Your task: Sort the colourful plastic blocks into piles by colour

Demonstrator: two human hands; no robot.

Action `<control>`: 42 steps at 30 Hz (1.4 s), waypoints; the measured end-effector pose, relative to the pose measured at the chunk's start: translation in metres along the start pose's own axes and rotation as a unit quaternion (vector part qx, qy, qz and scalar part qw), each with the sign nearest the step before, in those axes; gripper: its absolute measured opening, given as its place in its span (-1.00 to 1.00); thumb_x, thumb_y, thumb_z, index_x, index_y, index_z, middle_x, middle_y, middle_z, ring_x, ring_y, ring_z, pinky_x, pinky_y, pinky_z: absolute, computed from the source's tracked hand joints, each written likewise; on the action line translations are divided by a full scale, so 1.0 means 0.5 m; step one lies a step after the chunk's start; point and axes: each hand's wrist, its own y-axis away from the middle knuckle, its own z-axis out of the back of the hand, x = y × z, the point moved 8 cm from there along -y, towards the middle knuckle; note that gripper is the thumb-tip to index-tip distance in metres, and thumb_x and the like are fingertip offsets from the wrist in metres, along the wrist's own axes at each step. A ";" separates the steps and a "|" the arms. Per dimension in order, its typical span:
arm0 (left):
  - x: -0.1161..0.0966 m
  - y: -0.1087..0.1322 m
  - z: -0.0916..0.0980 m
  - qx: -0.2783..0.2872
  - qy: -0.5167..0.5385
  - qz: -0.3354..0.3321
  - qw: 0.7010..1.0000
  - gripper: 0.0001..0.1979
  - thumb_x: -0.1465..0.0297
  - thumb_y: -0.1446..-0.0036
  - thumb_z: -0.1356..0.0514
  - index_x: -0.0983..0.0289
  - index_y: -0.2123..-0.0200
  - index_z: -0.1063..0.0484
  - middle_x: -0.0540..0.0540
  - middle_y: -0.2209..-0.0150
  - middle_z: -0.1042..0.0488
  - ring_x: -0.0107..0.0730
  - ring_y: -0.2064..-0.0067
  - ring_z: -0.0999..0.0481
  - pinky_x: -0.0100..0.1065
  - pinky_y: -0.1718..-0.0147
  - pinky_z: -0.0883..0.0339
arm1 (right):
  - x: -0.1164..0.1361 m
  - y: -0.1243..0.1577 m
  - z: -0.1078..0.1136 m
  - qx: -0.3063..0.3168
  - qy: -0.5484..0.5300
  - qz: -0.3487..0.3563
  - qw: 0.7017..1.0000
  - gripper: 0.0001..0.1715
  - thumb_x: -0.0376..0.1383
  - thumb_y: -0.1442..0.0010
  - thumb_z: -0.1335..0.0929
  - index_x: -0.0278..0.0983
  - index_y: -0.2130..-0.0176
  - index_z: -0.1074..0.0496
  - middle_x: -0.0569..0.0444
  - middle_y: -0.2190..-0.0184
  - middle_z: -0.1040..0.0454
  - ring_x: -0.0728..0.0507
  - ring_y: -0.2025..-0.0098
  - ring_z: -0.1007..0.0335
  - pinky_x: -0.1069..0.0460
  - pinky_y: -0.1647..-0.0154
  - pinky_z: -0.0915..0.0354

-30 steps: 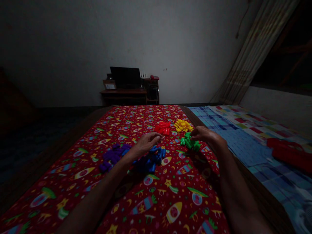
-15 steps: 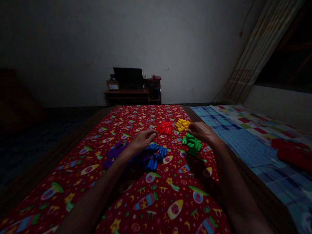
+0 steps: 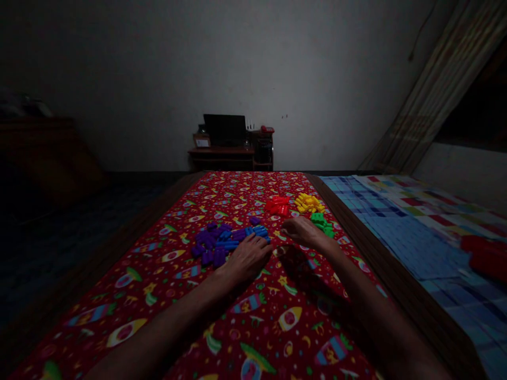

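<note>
My left hand [image 3: 250, 256] lies palm down at the near edge of the blue plastic toy blocks [image 3: 227, 245], fingers stretched out and covering some of them. Purple blocks [image 3: 206, 238] are mixed in to its left, with a single purple block [image 3: 254, 220] a little beyond. My right hand [image 3: 304, 231] hovers over the cloth in front of the green blocks [image 3: 317, 218], partly hiding them. Its fingers are curled together; whether anything is in them is hidden. Farther back lie red blocks [image 3: 278, 206] and yellow blocks [image 3: 309, 203].
A red cloth with rocket prints [image 3: 233, 194] covers the table, whose brown edge [image 3: 356, 240] shows on the right. Beyond it lie blue checked bedding [image 3: 380, 232] and a red item [image 3: 485, 258]. A desk with a monitor [image 3: 225, 129] stands by the far wall.
My left hand has come down and nearer onto the blue blocks, which now sit closer among the purple ones. My right hand has moved left and nearer, away from the yellow blocks. The view has shifted.
</note>
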 end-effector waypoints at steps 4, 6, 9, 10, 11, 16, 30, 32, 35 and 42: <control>0.038 0.063 0.027 -0.034 0.037 0.029 0.998 -0.75 0.42 -0.28 -0.05 0.21 0.02 -0.42 0.16 0.06 -0.46 -0.20 0.00 -0.41 -0.15 -0.03 -0.27 | -0.004 -0.023 -0.069 -0.016 -0.020 -0.002 1.000 -0.72 -0.30 -0.28 -0.26 -0.38 0.15 -0.50 -0.09 0.30 -0.53 -0.08 0.32 -0.38 0.08 0.37 -0.09; 0.054 0.089 0.039 -0.055 0.047 0.051 0.996 -0.72 0.42 -0.27 -0.06 0.19 -0.03 -0.39 0.17 -0.03 -0.43 -0.18 -0.07 -0.38 -0.11 -0.08 -0.25 | 0.007 -0.035 -0.099 -0.022 -0.046 0.017 0.999 -0.69 -0.29 -0.29 -0.26 -0.38 0.05 -0.46 -0.11 0.22 -0.52 -0.11 0.25 -0.40 0.08 0.30 -0.16; 0.070 0.118 0.046 -0.075 0.043 0.074 0.993 -0.70 0.42 -0.25 -0.09 0.17 -0.04 -0.39 0.16 -0.08 -0.40 -0.14 -0.12 -0.35 -0.02 -0.17 -0.17 | 0.040 -0.051 -0.132 -0.041 -0.062 0.074 0.994 -0.51 -0.25 -0.23 -0.34 -0.35 -0.12 -0.34 -0.17 0.03 -0.46 -0.17 0.08 -0.39 0.03 0.13 -0.23; 0.076 0.125 0.046 -0.081 0.042 0.085 0.992 -0.70 0.41 -0.24 -0.09 0.17 -0.04 -0.39 0.16 -0.08 -0.40 -0.13 -0.12 -0.35 -0.01 -0.17 -0.18 | 0.050 -0.056 -0.141 -0.050 -0.062 0.088 0.993 -0.44 -0.24 -0.20 -0.37 -0.33 -0.16 -0.31 -0.19 -0.03 -0.43 -0.19 0.02 -0.37 0.00 0.07 -0.24; 0.082 0.132 0.045 -0.086 0.043 0.096 0.991 -0.69 0.39 -0.24 -0.10 0.17 -0.04 -0.40 0.17 -0.07 -0.41 -0.12 -0.11 -0.36 -0.01 -0.16 -0.21 | 0.058 -0.061 -0.149 -0.057 -0.063 0.095 0.992 -0.41 -0.23 -0.18 -0.40 -0.31 -0.16 -0.30 -0.20 -0.06 -0.41 -0.21 -0.02 -0.35 -0.02 0.03 -0.24; 0.097 0.149 0.051 -0.106 0.065 0.132 0.983 -0.69 0.33 -0.26 -0.09 0.18 -0.05 -0.41 0.18 -0.05 -0.44 -0.15 -0.08 -0.40 -0.10 -0.08 -0.31 | 0.081 -0.062 -0.158 -0.098 -0.127 0.090 0.983 -0.60 -0.24 -0.19 -0.38 -0.31 -0.01 -0.43 -0.16 0.00 -0.46 -0.21 -0.02 -0.38 -0.05 -0.01 -0.26; 0.158 0.171 0.058 -0.211 0.113 0.242 0.941 -0.61 0.34 -0.36 0.17 0.25 -0.05 -0.36 0.17 0.00 -0.49 -0.24 -0.07 -0.42 -0.11 -0.13 -0.22 | 0.034 -0.165 -0.111 -0.158 -0.179 -0.006 0.971 -0.60 -0.29 -0.23 -0.28 -0.31 -0.04 -0.45 -0.11 0.02 -0.52 -0.17 0.02 -0.42 -0.03 0.00 -0.27; 0.173 0.179 0.062 -0.226 0.094 0.263 0.933 -0.62 0.33 -0.35 0.16 0.24 -0.03 -0.38 0.16 0.01 -0.49 -0.23 -0.08 -0.41 -0.08 -0.17 -0.16 | 0.049 -0.188 -0.129 -0.100 -0.126 0.011 0.987 -0.61 -0.35 -0.18 -0.30 -0.32 -0.01 -0.46 -0.10 0.07 -0.53 -0.16 0.06 -0.41 0.00 0.05 -0.25; 0.204 0.197 0.067 -0.241 0.072 0.293 0.922 -0.61 0.32 -0.35 0.16 0.24 -0.01 -0.39 0.16 0.01 -0.49 -0.19 -0.09 -0.40 -0.04 -0.22 -0.09 | 0.059 -0.186 -0.147 -0.062 -0.082 0.009 0.995 -0.69 -0.41 -0.16 -0.26 -0.33 0.12 -0.51 -0.07 0.21 -0.54 -0.13 0.20 -0.40 0.06 0.21 -0.20; 0.309 0.260 0.049 -0.270 0.116 0.401 0.868 -0.52 0.27 -0.32 0.21 0.32 0.01 -0.41 0.26 0.01 -0.48 -0.11 -0.08 -0.41 -0.04 -0.14 -0.21 | -0.016 -0.089 -0.120 -0.097 0.027 -0.113 0.988 -0.70 -0.37 -0.23 -0.21 -0.31 0.22 -0.52 -0.12 0.26 -0.53 -0.18 0.19 -0.38 0.03 0.27 -0.13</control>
